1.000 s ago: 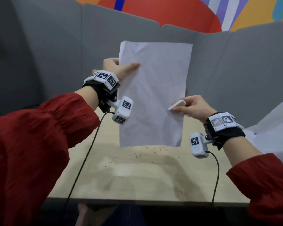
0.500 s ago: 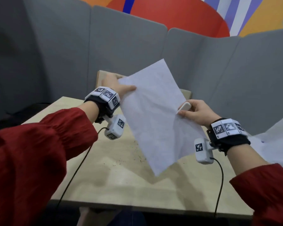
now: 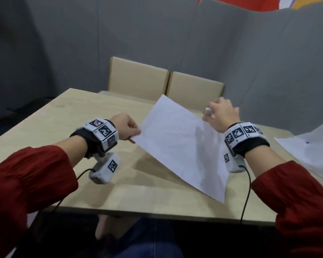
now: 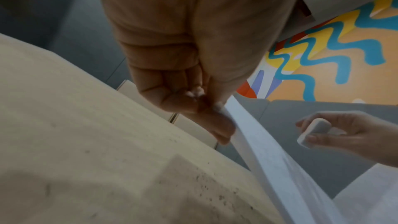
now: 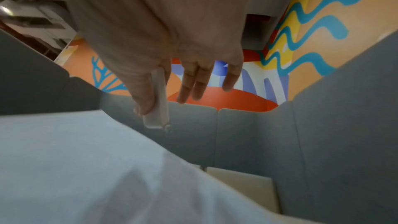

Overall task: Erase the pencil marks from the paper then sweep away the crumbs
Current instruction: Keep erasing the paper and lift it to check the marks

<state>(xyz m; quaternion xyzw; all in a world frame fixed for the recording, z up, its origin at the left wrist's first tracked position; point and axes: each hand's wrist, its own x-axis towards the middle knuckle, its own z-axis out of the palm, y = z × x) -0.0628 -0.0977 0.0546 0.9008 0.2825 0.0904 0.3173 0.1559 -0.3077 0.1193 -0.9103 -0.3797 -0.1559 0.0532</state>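
A white sheet of paper [image 3: 181,146] hangs low over the wooden table [image 3: 63,118], tilted, its near corner toward me. My left hand [image 3: 136,134] pinches the sheet's left corner between thumb and curled fingers, seen close in the left wrist view [image 4: 221,120]. My right hand [image 3: 208,116] pinches a white eraser [image 3: 207,111] between thumb and forefinger at the sheet's right corner, its other fingers straight [image 5: 155,108]. Whether this hand touches the paper I cannot tell. Dark eraser crumbs [image 4: 215,193] speckle the table under the sheet.
A second white sheet [image 3: 309,155] lies at the table's right edge. Two wooden chair backs [image 3: 138,77] stand behind the far edge, with grey partition panels [image 3: 175,34] all round. Black cables hang from both wrist cameras over the front edge.
The sheet has come down from upright in front of me to a low tilt over the table. Both hands dropped with it, the right still holding the eraser.
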